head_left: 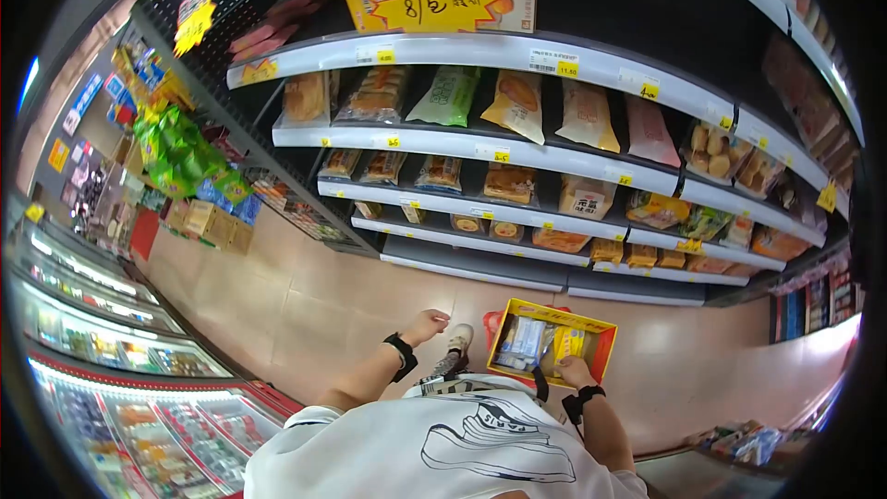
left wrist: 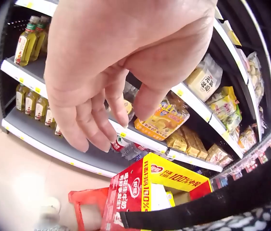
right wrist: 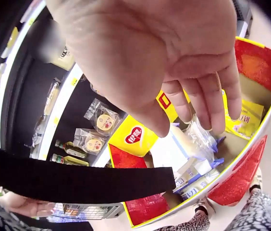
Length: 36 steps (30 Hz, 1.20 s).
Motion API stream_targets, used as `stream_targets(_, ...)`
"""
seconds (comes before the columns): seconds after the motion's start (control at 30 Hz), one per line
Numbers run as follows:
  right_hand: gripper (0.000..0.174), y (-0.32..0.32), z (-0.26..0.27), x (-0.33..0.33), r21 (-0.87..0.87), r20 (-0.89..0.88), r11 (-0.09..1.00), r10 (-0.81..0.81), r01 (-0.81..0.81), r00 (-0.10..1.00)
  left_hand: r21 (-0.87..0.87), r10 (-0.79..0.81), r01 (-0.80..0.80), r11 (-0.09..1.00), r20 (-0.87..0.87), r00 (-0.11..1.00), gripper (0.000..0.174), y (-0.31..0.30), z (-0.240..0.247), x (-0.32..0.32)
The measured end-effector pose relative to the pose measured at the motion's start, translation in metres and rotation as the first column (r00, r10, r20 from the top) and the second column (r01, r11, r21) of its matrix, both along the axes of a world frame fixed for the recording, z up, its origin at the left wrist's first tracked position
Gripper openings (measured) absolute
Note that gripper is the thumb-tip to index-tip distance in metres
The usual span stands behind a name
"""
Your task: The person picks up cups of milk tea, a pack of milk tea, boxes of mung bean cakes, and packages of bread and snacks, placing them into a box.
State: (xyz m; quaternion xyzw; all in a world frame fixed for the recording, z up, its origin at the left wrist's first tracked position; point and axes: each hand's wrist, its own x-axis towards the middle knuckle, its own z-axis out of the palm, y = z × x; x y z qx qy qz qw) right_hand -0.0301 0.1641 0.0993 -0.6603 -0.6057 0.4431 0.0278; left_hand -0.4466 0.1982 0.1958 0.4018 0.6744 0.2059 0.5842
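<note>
My right hand [head_left: 575, 371] reaches over the near right side of a red and yellow cardboard box [head_left: 604, 349]. In the right wrist view its fingers [right wrist: 207, 96] extend loosely above the packs inside, with no object in their grasp. White and blue packs [head_left: 525, 337] lie in the box's left part, a yellow packet [head_left: 568, 342] in its right. My left hand [head_left: 427, 326] hangs in front of me, left of the box, holding nothing. Its fingers [left wrist: 92, 120] are loosely bent in the left wrist view.
The box sits on a red stool [left wrist: 78, 199]. Ahead stands a shelf unit [head_left: 462, 143] with packaged bread; oil bottles [left wrist: 26, 43] stand on shelves in the left wrist view. A chilled display case [head_left: 139, 416] is at my left, and green snack bags [head_left: 176, 152] hang at the far left.
</note>
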Motion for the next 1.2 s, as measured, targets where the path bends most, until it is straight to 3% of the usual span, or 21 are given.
stream_targets(0.03, 0.035, -0.001, 0.001, 0.006, -0.050, -0.009, 0.997, -0.062, 0.061, 0.998, -0.002, 0.037, -0.038, 0.999, -0.020, 0.999, 0.025, -0.012, -0.006, 0.000)
stream_targets(0.17, 0.040, 0.003, 0.000, 0.022, -0.081, -0.018, 0.996, 0.031, -0.032, 0.999, -0.040, 0.166, -0.167, 0.985, -0.029, 0.986, 0.026, -0.069, -0.027, -0.006)
stream_targets(0.33, 0.039, -0.012, -0.002, 0.026, -0.044, 0.014, 0.995, 0.091, -0.090, 0.996, -0.217, 0.274, -0.294, 0.931, -0.118, 0.954, 0.028, -0.130, -0.035, -0.024)
stream_targets(0.53, 0.040, -0.038, 0.010, 0.007, -0.041, 0.036, 0.999, 0.037, -0.035, 0.999, -0.236, 0.316, -0.326, 0.915, -0.081, 0.945, 0.019, -0.139, -0.048, -0.078)
stream_targets(0.6, 0.036, -0.049, 0.019, -0.007, -0.250, -0.106, 0.945, -0.243, 0.211, 0.964, -0.227, 0.293, -0.305, 0.925, -0.083, 0.952, 0.016, -0.133, -0.051, -0.098)
stream_targets(0.63, 0.033, -0.057, 0.022, -0.016, -0.252, -0.122, 0.927, -0.315, 0.278, 0.941, -0.234, 0.280, -0.291, 0.928, -0.077, 0.957, 0.016, -0.131, -0.053, -0.110)
stream_targets(0.73, 0.028, -0.079, 0.046, -0.053, -0.237, -0.050, 0.891, -0.409, 0.387, 0.911, -0.238, 0.228, -0.239, 0.942, -0.071, 0.971, 0.015, -0.130, -0.058, -0.154)
stream_targets(0.87, 0.024, -0.100, 0.041, -0.112, -0.318, -0.115, 0.813, -0.545, 0.489, 0.831, -0.260, 0.231, -0.242, 0.935, -0.073, 0.970, 0.013, -0.130, -0.069, -0.218)
stream_targets(1.0, 0.019, -0.105, 0.034, -0.170, -0.314, -0.119, 0.819, -0.535, 0.480, 0.836, -0.347, 0.267, -0.296, 0.890, -0.129, 0.955, 0.013, -0.152, -0.077, -0.284)
stream_targets(1.1, 0.018, -0.078, 0.028, -0.207, -0.232, -0.152, 0.883, -0.448, 0.409, 0.881, -0.373, 0.283, -0.332, 0.866, -0.180, 0.942, 0.014, -0.181, -0.080, -0.328)
stream_targets(1.17, 0.018, -0.053, 0.026, -0.228, -0.157, -0.343, 0.932, -0.362, 0.327, 0.867, -0.375, 0.323, -0.378, 0.847, -0.202, 0.924, 0.016, -0.199, -0.076, -0.350)
stream_targets(1.2, 0.019, -0.037, 0.007, -0.230, -0.055, -0.287, 0.958, -0.285, 0.281, 0.914, -0.387, 0.350, -0.402, 0.830, -0.201, 0.915, 0.016, -0.206, -0.069, -0.357)
